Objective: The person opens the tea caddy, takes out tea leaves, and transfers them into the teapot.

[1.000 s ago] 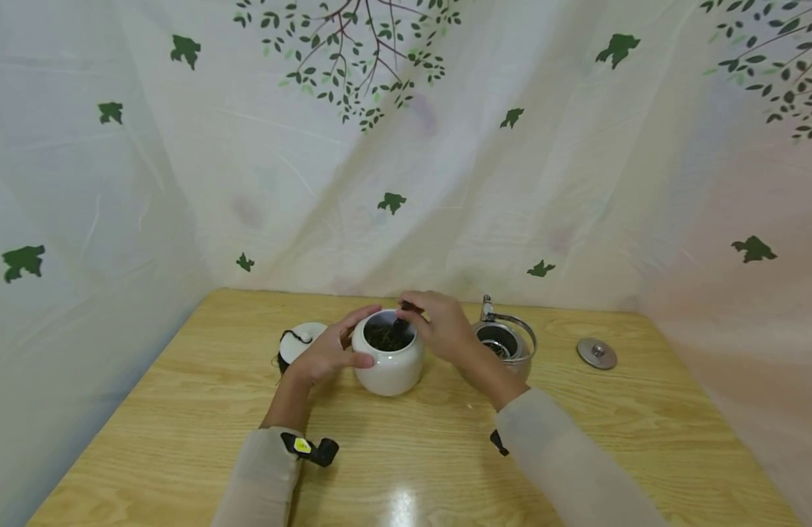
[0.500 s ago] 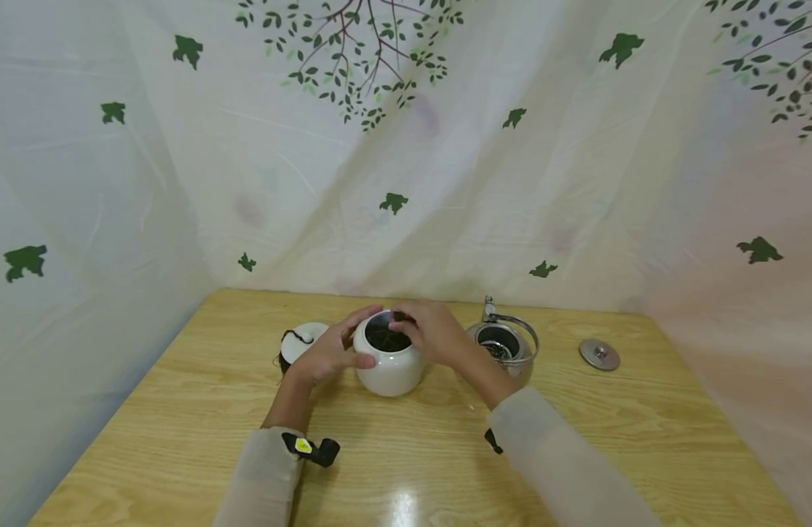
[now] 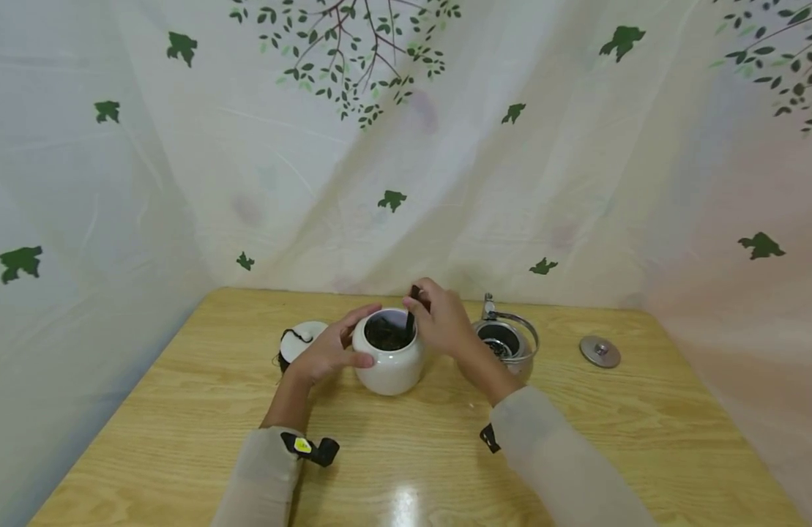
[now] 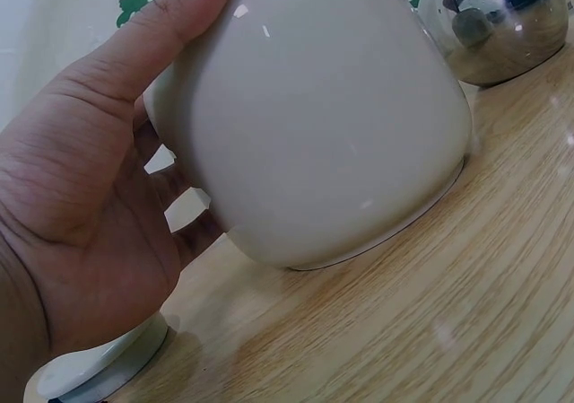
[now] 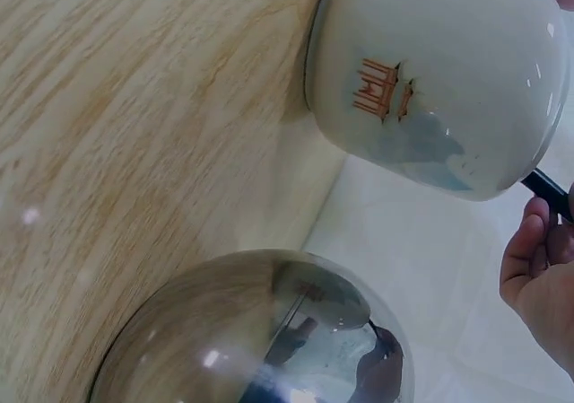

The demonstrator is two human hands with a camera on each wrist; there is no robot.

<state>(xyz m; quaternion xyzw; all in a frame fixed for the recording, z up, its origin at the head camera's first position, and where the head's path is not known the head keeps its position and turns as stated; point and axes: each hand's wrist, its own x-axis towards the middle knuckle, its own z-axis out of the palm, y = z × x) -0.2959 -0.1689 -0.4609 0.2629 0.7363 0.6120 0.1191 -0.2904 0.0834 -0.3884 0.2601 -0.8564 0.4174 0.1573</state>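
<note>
A white ceramic jar (image 3: 389,375) stands on the table with dark dried leaves (image 3: 383,334) inside. My left hand (image 3: 328,356) grips its left side, the thumb in front and the fingers curled behind, as the left wrist view shows. My right hand (image 3: 445,323) pinches the black handle of a slim scoop (image 3: 411,315) over the jar's right rim. The scoop's lower end is hidden inside the jar. A painted building and bluish hill decorate the jar's side (image 5: 404,107) in the right wrist view.
A steel kettle (image 3: 523,369) with a raised handle stands uncovered right of the jar, partly behind my right forearm. Its round lid (image 3: 600,352) lies farther right. The white jar lid (image 3: 303,342) with a black cord sits left, beyond my left wrist. A patterned cloth (image 3: 445,241) hangs behind.
My right hand dipped down at the jar's mouth, then rose and moved right, so the scoop now stands more upright at the right rim. The left hand and jar stay put.
</note>
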